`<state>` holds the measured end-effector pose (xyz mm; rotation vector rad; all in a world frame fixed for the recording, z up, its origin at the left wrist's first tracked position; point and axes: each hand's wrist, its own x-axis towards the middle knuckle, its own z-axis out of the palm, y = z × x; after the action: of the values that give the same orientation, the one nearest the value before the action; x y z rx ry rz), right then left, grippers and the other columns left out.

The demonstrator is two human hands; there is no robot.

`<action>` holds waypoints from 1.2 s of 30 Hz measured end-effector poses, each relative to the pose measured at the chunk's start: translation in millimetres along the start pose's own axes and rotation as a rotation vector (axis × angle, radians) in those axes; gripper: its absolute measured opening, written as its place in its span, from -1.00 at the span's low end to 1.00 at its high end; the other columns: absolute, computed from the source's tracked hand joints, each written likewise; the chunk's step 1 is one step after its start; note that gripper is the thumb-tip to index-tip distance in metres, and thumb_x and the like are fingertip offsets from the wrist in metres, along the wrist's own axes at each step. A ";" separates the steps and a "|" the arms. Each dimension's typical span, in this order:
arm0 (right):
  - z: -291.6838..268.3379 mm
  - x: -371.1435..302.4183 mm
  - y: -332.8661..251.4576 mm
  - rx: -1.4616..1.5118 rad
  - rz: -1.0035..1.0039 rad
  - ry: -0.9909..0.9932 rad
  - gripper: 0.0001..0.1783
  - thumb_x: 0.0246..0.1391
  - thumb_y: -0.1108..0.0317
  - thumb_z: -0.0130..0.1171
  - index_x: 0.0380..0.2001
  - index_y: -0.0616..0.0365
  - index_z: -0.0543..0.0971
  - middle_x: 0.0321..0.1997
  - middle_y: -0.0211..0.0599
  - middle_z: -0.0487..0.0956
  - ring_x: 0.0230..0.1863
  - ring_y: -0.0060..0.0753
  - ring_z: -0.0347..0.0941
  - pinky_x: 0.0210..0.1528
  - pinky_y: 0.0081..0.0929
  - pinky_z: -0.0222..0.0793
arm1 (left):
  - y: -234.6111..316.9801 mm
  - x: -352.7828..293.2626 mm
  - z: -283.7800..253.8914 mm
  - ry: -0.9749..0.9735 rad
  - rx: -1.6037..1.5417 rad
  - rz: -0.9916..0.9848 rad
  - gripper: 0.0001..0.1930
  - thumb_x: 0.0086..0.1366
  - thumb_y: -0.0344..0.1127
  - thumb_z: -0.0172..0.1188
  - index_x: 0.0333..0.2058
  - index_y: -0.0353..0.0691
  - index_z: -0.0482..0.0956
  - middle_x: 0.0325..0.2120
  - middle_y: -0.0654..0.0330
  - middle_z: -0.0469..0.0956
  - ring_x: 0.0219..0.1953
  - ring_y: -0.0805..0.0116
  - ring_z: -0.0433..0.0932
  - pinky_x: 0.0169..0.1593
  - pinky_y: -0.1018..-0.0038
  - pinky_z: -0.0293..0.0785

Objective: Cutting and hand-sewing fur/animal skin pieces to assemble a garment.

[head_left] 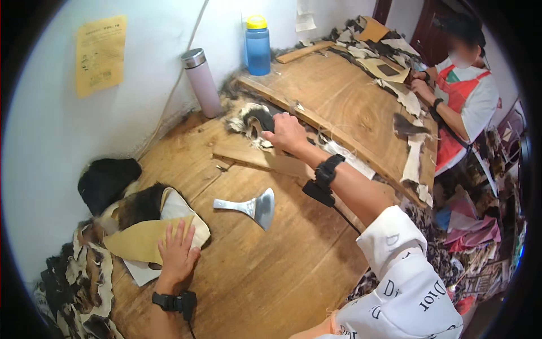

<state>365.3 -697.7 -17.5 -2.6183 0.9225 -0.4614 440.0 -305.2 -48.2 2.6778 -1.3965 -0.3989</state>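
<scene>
My left hand (179, 251) lies open, fingers spread, on a yellow pattern sheet (138, 240). Beneath that sheet is a fur pelt with its pale skin side (176, 209) partly turned up. Farther off, my right hand (289, 133) reaches over the table to a black and white fur scrap (257, 117). Its thumb and fingers close around the scrap's dark part, and the fingertips are partly hidden. Between my hands, a metal knife (257, 209) with a broad curved blade rests on the wood, touched by neither.
A wooden strip (265, 161) lies below my right hand; a long wooden bar (339, 138) runs beyond it. A pink flask (202, 85) and blue bottle (258, 48) stand by the wall. Black fur (110, 178) and scraps (84, 277) lie left. A person in a red apron (449, 135) works at far right.
</scene>
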 end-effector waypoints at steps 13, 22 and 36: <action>-9.9 53.9 24.6 0.461 -0.026 0.210 -0.75 0.00 0.24 0.02 -0.42 0.19 0.57 -0.60 -0.15 0.51 -0.56 -0.32 0.43 -0.42 -0.28 0.33 | 9.2 -14.4 -21.1 0.354 -0.405 -0.017 -0.67 0.24 -0.30 0.03 -0.07 -0.37 0.45 0.09 -0.08 0.31 0.15 -0.07 0.23 0.20 0.29 0.12; -26.6 -170.1 -68.5 0.696 -0.930 -0.230 -0.26 -0.07 0.48 0.18 0.22 0.13 0.17 0.00 0.03 0.38 -0.03 -0.02 0.36 0.01 -0.23 0.29 | 65.8 -48.7 -53.8 0.571 -0.394 -0.139 -0.70 0.25 -0.37 0.00 -0.07 -0.35 0.45 0.08 -0.05 0.32 0.14 0.00 0.28 0.18 0.31 0.16; -21.1 -122.2 -31.4 0.250 -0.846 -0.509 -0.79 -0.17 0.59 0.15 -0.36 0.19 0.55 -0.20 -0.25 0.56 -0.11 -0.21 0.46 -0.11 -0.38 0.39 | 125.5 -101.1 13.0 0.444 -0.412 -0.049 -0.79 -0.04 -0.44 0.27 -0.34 -0.25 0.57 -0.36 0.14 0.47 -0.28 0.15 0.44 -0.23 0.38 0.41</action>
<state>283.5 -599.7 -9.4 -2.5721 -0.4016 -0.0600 281.8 -294.4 -16.4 2.2806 -0.9958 -0.0711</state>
